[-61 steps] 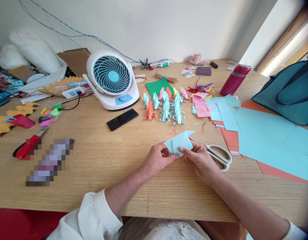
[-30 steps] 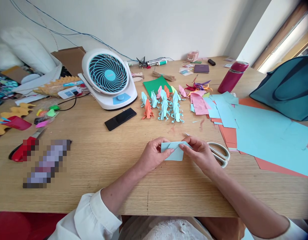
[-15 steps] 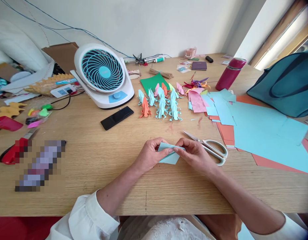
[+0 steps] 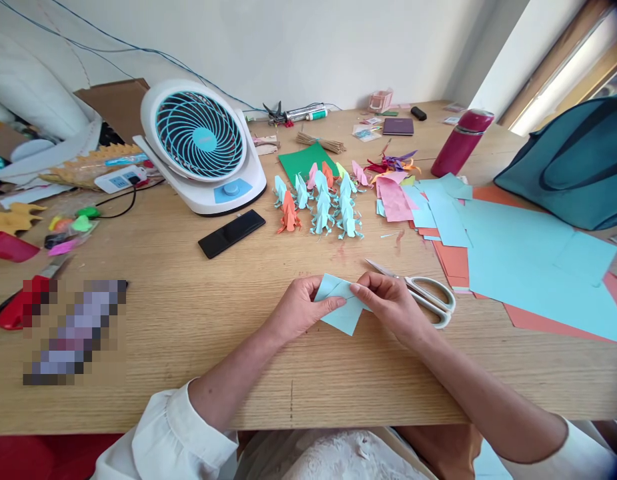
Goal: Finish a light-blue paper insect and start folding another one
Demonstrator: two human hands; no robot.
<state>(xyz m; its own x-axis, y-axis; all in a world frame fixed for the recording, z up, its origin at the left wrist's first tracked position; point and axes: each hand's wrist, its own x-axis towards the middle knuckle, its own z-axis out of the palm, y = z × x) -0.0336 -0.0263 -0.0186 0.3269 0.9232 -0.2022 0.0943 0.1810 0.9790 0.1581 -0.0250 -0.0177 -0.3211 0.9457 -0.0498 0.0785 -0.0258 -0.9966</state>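
A small light blue sheet of paper [image 4: 344, 319], creased across its upper part, is held just over the table in front of me. My left hand [image 4: 302, 308] pinches its left side, thumb on top and fingers behind. At the upper right edge, my right hand [image 4: 392, 303] grips the same paper between thumb and fingertips. Close behind my right hand lies a pair of scissors [image 4: 428, 297] with white handles, its blades pointing up and left. Beyond the hands stand several folded paper figures [image 4: 322, 212] in light blue, orange and pink.
A white fan [image 4: 203, 150] stands at the back left, with a black phone-like slab [image 4: 231, 233] before it. Blue sheets [image 4: 528, 260] over orange ones cover the right side, near a red flask [image 4: 462, 143] and a teal bag [image 4: 568, 163]. A red-handled cutter [image 4: 23, 303] lies far left.
The paper has been opened out and tilted, so more of its creased face shows. Both hands keep hold of it, the thumbs now farther apart. The view has shifted slightly.
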